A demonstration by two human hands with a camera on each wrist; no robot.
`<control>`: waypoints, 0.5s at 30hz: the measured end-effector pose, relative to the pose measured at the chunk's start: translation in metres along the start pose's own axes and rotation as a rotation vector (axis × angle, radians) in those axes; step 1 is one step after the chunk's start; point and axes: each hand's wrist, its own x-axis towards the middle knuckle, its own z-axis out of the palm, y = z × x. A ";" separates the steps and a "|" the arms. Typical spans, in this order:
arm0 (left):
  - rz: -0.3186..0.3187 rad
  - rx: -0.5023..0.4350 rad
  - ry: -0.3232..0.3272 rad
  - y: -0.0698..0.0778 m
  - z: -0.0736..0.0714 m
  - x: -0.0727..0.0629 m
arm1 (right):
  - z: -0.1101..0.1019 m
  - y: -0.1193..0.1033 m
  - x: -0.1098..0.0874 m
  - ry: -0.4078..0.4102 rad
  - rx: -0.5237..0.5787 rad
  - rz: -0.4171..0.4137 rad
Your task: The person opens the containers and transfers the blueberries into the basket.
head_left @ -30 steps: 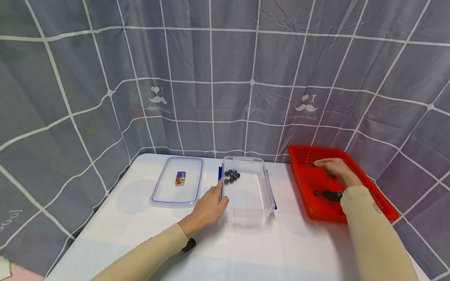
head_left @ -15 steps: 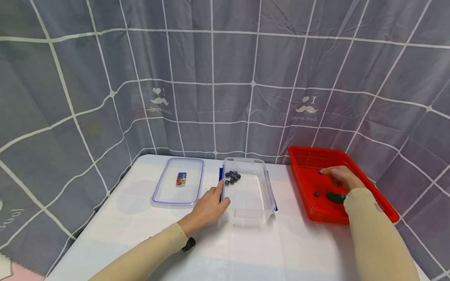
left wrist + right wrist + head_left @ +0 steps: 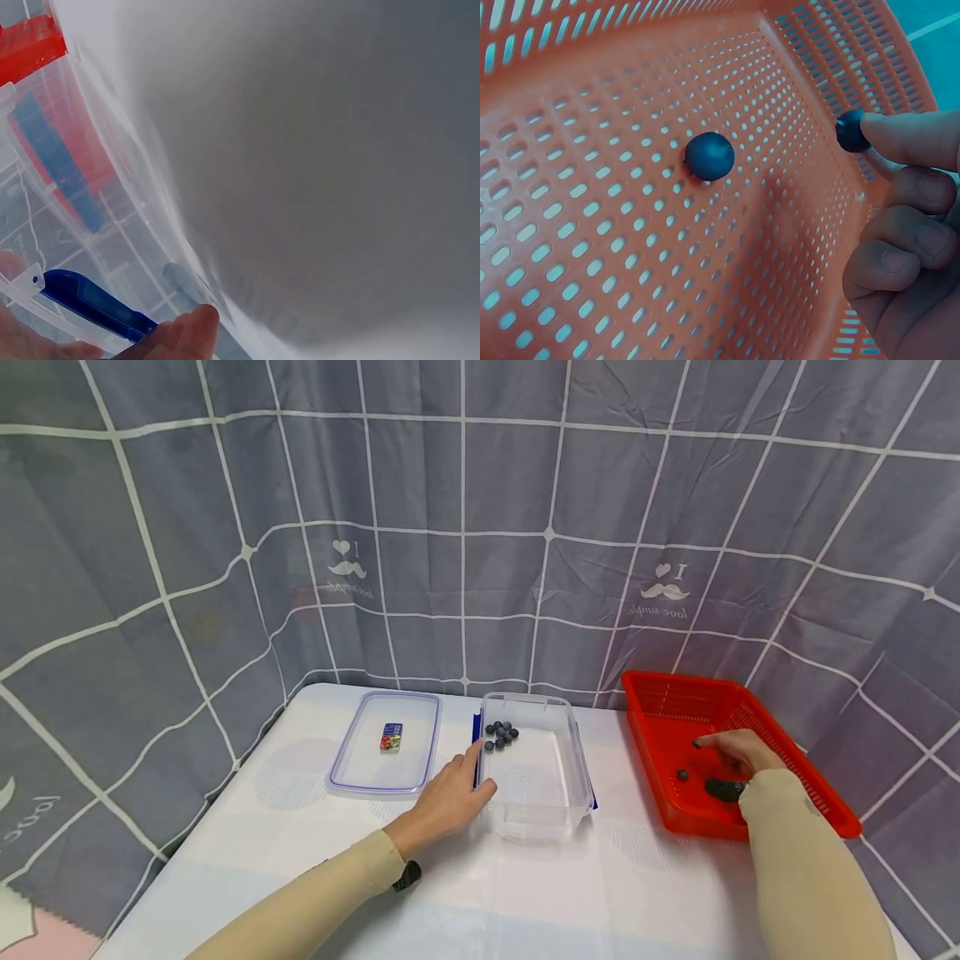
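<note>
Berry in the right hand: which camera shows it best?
The right wrist view: there the berry looks large, held in the right hand. The head view shows only a small dark spot; the left wrist view doesn't show it.

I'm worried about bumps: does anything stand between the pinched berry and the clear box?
Only walls: the basket's left wall and the box's right wall, in the head view. Between them, nothing visible stands on the table. The left hand is at the box's other side.
</note>
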 end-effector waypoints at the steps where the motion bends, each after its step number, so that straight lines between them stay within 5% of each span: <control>1: -0.002 0.002 -0.002 0.000 0.000 0.000 | 0.001 0.001 0.000 0.011 0.005 0.004; 15: 0.034 0.021 0.005 0.002 0.000 0.000 | 0.005 -0.014 0.005 0.018 0.022 -0.156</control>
